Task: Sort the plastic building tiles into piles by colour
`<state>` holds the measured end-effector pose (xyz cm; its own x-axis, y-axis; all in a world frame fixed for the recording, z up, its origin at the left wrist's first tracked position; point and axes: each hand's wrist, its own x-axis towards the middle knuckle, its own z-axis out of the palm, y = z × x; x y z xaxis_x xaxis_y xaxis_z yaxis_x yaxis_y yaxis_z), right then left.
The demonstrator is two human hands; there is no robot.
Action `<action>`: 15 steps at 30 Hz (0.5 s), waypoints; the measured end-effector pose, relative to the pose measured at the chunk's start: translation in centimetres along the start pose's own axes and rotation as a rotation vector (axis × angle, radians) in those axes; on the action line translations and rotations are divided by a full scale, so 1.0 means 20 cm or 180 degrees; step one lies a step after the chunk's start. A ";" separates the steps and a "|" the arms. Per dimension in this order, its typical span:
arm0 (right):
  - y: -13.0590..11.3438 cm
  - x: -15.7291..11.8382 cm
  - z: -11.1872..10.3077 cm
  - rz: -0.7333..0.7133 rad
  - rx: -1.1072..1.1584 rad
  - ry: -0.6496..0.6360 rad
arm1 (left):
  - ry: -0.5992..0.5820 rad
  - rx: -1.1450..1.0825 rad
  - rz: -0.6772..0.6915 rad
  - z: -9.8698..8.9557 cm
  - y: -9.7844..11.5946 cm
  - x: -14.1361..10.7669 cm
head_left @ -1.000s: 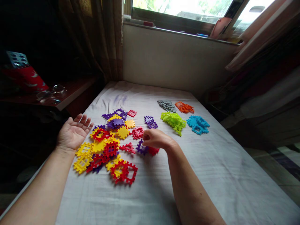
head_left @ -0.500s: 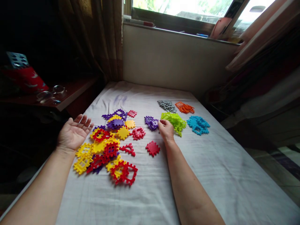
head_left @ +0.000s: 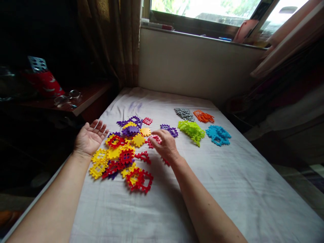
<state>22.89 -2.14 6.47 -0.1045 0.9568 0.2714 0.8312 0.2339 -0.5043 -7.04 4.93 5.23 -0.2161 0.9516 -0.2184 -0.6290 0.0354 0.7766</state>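
Observation:
My left hand (head_left: 90,137) rests palm up at the left side of a mixed pile of interlocking plastic tiles, its fingers apart and nothing in it. Yellow tiles (head_left: 113,152), red tiles (head_left: 126,156) and purple tiles (head_left: 131,130) overlap in that pile. Over the pile's right side hovers my right hand (head_left: 165,143), palm down, thumb and fingers apart. It partly covers a pinkish-red window tile (head_left: 154,141) and hides most of a red square tile (head_left: 165,161). Just beyond it lies a small group of purple tiles (head_left: 169,130).
Sorted heaps lie at the back right: grey pieces (head_left: 184,114), orange pieces (head_left: 203,116), lime-green pieces (head_left: 191,131) and blue pieces (head_left: 218,135). A pale sheet (head_left: 227,189) covers the surface. On the left, a dark table (head_left: 88,98) holds eyeglasses (head_left: 67,98) and a red pouch (head_left: 48,82).
My right hand has moved left from the small purple group to the mixed pile, and its fingers have opened. The purple tiles there sit differently. My left hand stays palm up.

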 end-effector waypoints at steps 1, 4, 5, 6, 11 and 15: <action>-0.07 -0.02 0.03 -0.0399 0.0059 -0.0209 | -0.0007 0.0016 0.0001 0.00 0.00 0.00; -0.22 -0.07 0.13 -0.1283 0.0057 -0.0716 | -0.0025 0.0005 0.0011 0.00 0.00 -0.01; -0.25 -0.09 0.16 -0.1415 0.0001 -0.0836 | -0.0030 -0.0018 0.0012 0.00 0.00 -0.01; -0.27 -0.09 0.18 -0.1466 -0.0065 -0.0925 | -0.0038 -0.0041 0.0007 0.00 0.00 -0.01; -0.19 -0.11 0.13 -0.0976 -0.0300 -0.0772 | -0.0076 -0.0107 -0.0044 -0.01 0.01 -0.01; -0.11 -0.12 0.05 -0.0407 -0.0557 -0.0425 | -0.0091 -0.0094 -0.0031 -0.01 0.01 -0.01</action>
<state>20.75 -4.82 6.13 -0.2764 0.9384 0.2075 0.8872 0.3321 -0.3202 -7.17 4.75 5.25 -0.1886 0.9597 -0.2085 -0.6528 0.0361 0.7567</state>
